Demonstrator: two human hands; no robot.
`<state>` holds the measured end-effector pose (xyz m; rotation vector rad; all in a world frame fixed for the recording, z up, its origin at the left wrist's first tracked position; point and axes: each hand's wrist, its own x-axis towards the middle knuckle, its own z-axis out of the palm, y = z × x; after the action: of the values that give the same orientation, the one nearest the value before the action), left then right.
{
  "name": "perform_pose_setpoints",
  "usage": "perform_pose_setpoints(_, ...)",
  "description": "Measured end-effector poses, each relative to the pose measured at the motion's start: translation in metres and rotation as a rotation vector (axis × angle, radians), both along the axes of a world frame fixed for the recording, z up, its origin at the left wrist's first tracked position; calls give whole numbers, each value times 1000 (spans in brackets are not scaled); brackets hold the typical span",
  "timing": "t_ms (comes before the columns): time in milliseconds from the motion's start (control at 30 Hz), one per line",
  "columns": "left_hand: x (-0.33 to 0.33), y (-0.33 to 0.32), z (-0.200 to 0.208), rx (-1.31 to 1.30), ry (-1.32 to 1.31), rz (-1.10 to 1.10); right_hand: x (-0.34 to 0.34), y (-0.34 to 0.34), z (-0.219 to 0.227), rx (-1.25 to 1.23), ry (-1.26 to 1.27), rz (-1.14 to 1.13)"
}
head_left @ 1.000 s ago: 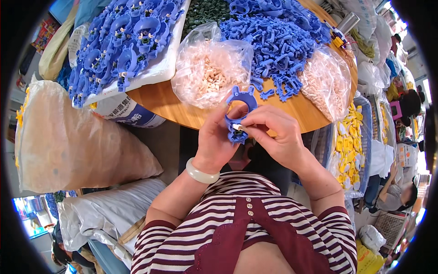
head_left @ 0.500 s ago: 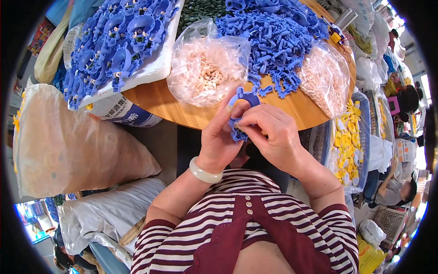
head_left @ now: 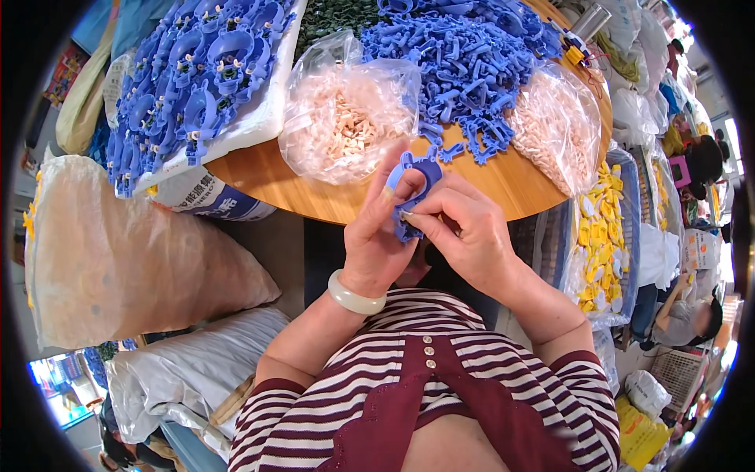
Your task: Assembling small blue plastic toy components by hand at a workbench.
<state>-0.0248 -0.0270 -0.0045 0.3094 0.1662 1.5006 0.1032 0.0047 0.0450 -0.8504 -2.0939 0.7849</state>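
Head view: the left hand (head_left: pixel 374 240) grasps the ring (head_left: pixel 430 168), a blue part with two small ears, with its round opening upward. The right hand (head_left: pixel 470 224) pinches the ring's lower end between thumb and forefinger; the fingertips cover the detail at this point. The ring is held in the air at the near edge of the bench (head_left: pixel 491 193), in front of the wearer's striped top (head_left: pixel 330 377). Left of centre by the near edge lies the left bag (head_left: pixel 330 53), clear plastic, containing pale pieces. The right bag (head_left: pixel 586 145), also clear with pale pieces, lies along the right edge. The blue pile (head_left: pixel 456 67) extends from between the bags toward the far edge. The green pile (head_left: pixel 338 22) lies to its left. The white tray (head_left: pixel 255 130), carrying rows of blue assemblies (head_left: pixel 230 59), projects past the left edge. Beyond the right edge stands a crate (head_left: pixel 634 236) of yellow parts (head_left: pixel 602 244).
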Motion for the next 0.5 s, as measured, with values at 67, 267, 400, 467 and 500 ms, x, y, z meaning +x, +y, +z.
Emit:
perform_pose_setpoints(67, 1, 1, 3, -5, 56, 19, 2, -1, 0, -14, 32, 2)
perform_pose_setpoints(267, 4, 3, 2, 36, 118, 56, 6, -7, 4, -161, -28, -7)
perform_pose_setpoints(400, 5, 3, 7, 40, 136, 39, 6, -6, 5, -265, -54, -27)
perform_pose_setpoints(467, 4, 3, 6, 71, 164, 40, 6, -7, 6, -282, -46, -24)
perform_pose_setpoints(500, 3, 3, 6, 71, 166, 40, 5, -8, 9, -224, -71, -5)
